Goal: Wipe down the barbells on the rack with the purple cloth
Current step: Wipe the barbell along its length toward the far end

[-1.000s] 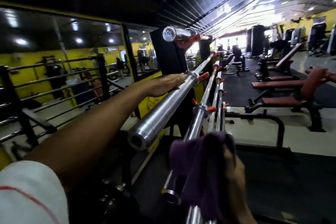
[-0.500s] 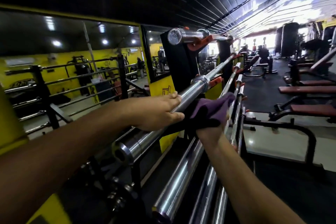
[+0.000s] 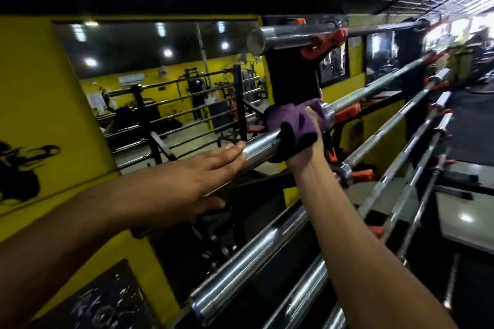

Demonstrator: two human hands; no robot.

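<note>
A chrome barbell (image 3: 260, 145) lies on the rack's orange hooks at chest height, running away to the right. My right hand (image 3: 303, 149) grips the purple cloth (image 3: 292, 120), which is wrapped round the barbell's sleeve close to its collar. My left hand (image 3: 187, 181) lies on the near end of the same sleeve, fingers straight along the top, thumb under it. Above hangs another barbell (image 3: 288, 37). Lower barbells (image 3: 248, 270) lie side by side below my arms.
A yellow wall (image 3: 40, 104) with a large mirror (image 3: 160, 75) stands on the left. The black rack upright (image 3: 291, 77) carries orange hooks (image 3: 324, 44). Gym floor and machines lie to the far right.
My right hand carried the purple cloth up from the lower bars onto the upper barbell's sleeve and wrapped it round. My left hand stayed on the sleeve's near end. The view swung left.
</note>
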